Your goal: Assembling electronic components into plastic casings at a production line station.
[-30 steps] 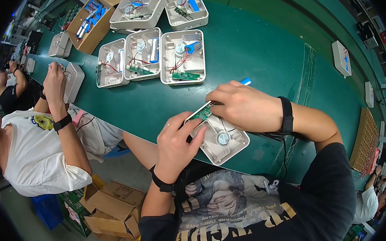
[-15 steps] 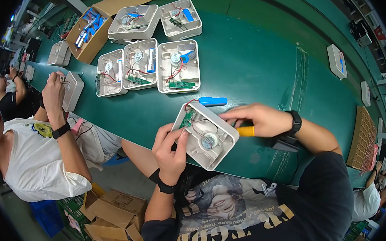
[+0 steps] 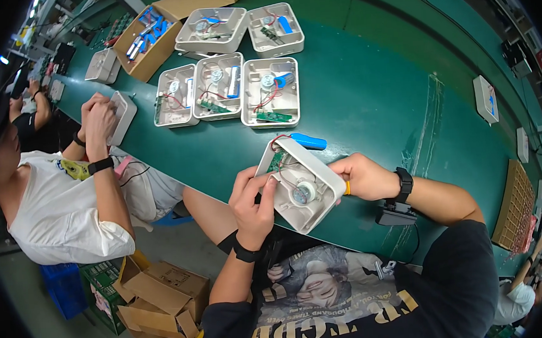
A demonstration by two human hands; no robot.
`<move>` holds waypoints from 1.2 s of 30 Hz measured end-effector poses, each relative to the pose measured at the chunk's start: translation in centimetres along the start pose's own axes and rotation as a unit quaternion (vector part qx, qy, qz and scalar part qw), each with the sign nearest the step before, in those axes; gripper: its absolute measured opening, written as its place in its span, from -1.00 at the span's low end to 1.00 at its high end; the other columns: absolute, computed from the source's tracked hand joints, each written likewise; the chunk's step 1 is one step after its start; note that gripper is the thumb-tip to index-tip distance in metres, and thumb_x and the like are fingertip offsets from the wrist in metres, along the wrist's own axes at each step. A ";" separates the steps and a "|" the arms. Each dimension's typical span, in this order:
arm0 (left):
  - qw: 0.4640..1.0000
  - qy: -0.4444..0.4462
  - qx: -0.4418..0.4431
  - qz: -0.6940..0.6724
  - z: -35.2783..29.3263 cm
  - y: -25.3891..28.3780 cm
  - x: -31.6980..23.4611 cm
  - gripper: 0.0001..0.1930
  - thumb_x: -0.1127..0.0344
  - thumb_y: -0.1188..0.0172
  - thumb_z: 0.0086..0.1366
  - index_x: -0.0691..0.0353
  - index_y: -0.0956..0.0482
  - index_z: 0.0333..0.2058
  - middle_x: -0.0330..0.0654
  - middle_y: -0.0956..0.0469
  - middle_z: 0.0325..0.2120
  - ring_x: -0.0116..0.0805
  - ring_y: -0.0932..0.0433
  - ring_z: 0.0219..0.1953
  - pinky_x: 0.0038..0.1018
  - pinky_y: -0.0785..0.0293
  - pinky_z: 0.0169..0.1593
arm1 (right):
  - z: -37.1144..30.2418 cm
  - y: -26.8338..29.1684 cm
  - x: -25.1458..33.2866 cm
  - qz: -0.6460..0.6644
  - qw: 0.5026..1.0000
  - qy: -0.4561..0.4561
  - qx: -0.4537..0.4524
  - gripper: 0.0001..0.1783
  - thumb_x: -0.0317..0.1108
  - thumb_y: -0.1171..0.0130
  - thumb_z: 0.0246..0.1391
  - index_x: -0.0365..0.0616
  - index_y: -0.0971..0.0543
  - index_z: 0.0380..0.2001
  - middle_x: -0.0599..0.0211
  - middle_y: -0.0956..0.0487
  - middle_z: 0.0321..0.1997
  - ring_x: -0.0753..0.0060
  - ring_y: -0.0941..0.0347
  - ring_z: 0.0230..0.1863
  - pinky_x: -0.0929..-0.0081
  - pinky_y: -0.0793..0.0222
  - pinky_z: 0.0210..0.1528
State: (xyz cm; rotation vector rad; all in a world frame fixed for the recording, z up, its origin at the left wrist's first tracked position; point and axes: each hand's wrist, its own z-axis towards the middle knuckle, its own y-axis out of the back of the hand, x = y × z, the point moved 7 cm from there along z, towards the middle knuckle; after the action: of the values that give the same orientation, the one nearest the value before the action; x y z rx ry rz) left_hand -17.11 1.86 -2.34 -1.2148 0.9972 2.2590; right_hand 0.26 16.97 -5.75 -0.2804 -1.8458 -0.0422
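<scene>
The left hand holds the tilted white casing at the green table's near edge; the right hand holds a yellow object, perhaps a handle.

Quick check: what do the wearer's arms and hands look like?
The left hand and right hand are gloveless; yellow material shows by the right, possibly a finger cover. A black band circles each wrist. The black sleeves are short, leaving the forearms uncovered.
</scene>
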 end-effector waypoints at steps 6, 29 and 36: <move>1.000 -0.011 -0.022 0.004 -0.4 0.4 0.2 -0.93 0.51 -0.36 0.33 0.35 -0.74 -0.23 0.01 -0.68 -0.16 -0.12 -0.68 -0.23 -0.34 -0.59 -0.18 | -0.3 0.0 1.1 -0.138 0.980 0.125 -0.075 -0.70 -0.43 -0.47 0.18 -0.30 -0.73 -0.05 0.26 -0.76 -0.15 0.49 -0.65 -0.15 0.46 -0.55 -0.04; 0.997 0.030 -0.033 -0.070 -1.4 0.9 1.2 -0.91 0.51 -0.32 0.35 0.40 -0.72 -0.22 0.04 -0.67 -0.11 -0.13 -0.67 -0.17 -0.33 -0.58 -0.09 | -0.6 0.2 2.0 -0.138 0.984 0.108 -0.035 -0.76 -0.37 -0.46 0.24 -0.24 -0.62 -0.15 0.38 -0.65 -0.22 0.56 -0.56 -0.31 0.53 -0.50 -0.21; 0.998 -0.033 -0.045 0.010 -3.0 0.9 0.6 -0.92 0.50 -0.32 0.36 0.38 -0.72 -0.22 0.02 -0.65 -0.12 -0.13 -0.65 -0.18 -0.34 -0.59 -0.11 | -1.5 -0.9 3.9 -0.355 0.912 0.205 -0.014 -0.75 -0.36 -0.40 0.12 -0.23 -0.61 -0.20 0.14 -0.54 -0.28 -0.02 -0.49 -0.23 0.21 -0.45 -0.17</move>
State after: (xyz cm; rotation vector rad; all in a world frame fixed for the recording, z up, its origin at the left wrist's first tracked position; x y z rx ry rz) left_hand -16.30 -1.00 -3.60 -1.1624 0.8957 2.3665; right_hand 0.44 16.55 -1.53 0.3727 -1.4383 -0.5878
